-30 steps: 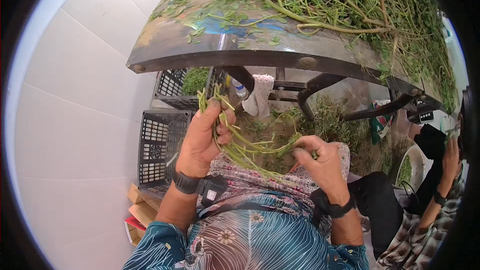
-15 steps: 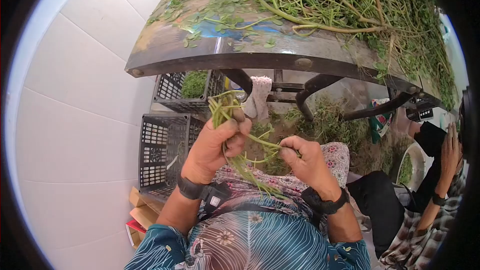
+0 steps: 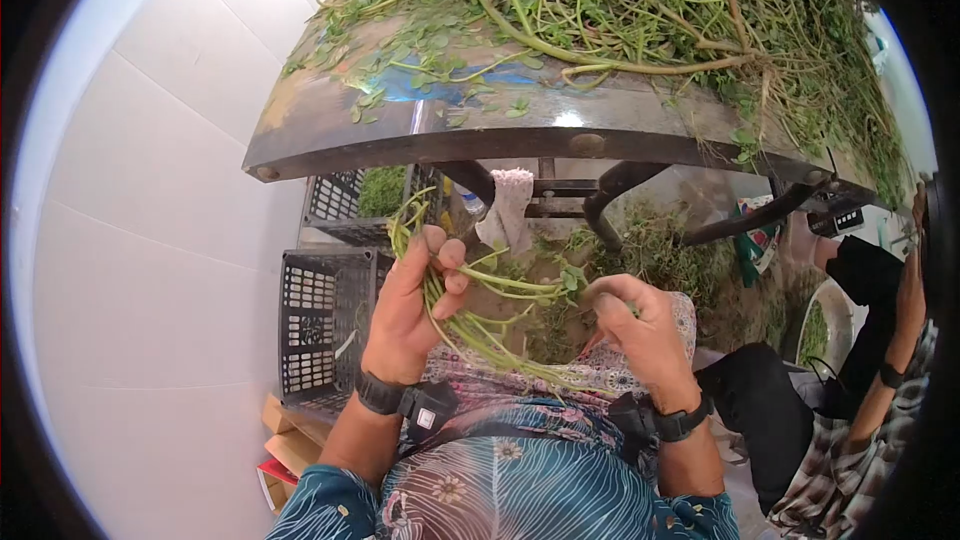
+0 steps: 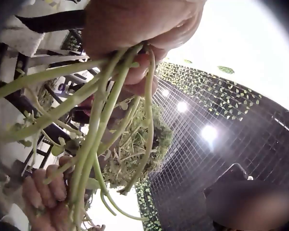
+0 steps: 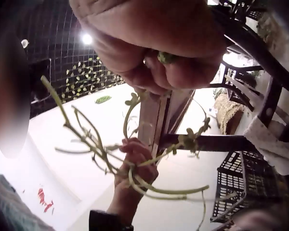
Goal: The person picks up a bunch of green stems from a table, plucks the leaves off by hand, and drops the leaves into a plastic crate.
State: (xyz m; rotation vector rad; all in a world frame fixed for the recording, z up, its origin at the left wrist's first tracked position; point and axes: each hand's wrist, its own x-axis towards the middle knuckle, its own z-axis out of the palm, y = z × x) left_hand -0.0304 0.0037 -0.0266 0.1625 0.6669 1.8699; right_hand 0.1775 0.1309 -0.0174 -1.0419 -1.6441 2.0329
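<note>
A loose bunch of long green stems (image 3: 480,340) is gripped in my left hand (image 3: 405,315), the thumb pressing it against curled fingers. Cut-looking ends stick up above the thumb, and the rest trails right over the lap. My right hand (image 3: 645,335) has its fingers curled at the leafy tip (image 3: 572,280) of one stem. Inside that palm a bit of green (image 5: 165,57) shows in the right wrist view. In the left wrist view, several stems (image 4: 98,125) hang from my left hand (image 4: 139,24).
A table (image 3: 400,147) heaped with leafy plants (image 3: 640,10) stands ahead. Black crates (image 3: 318,325) are at the left, one with greens inside. Plant scraps (image 3: 660,250) cover the floor under the table. Another person's arm (image 3: 885,380) and a metal bowl (image 3: 838,315) are at the right.
My right hand came in toward the left, then moved back out to the right. My left hand shifted slightly left, still holding the stems. The head view has tilted a little.
</note>
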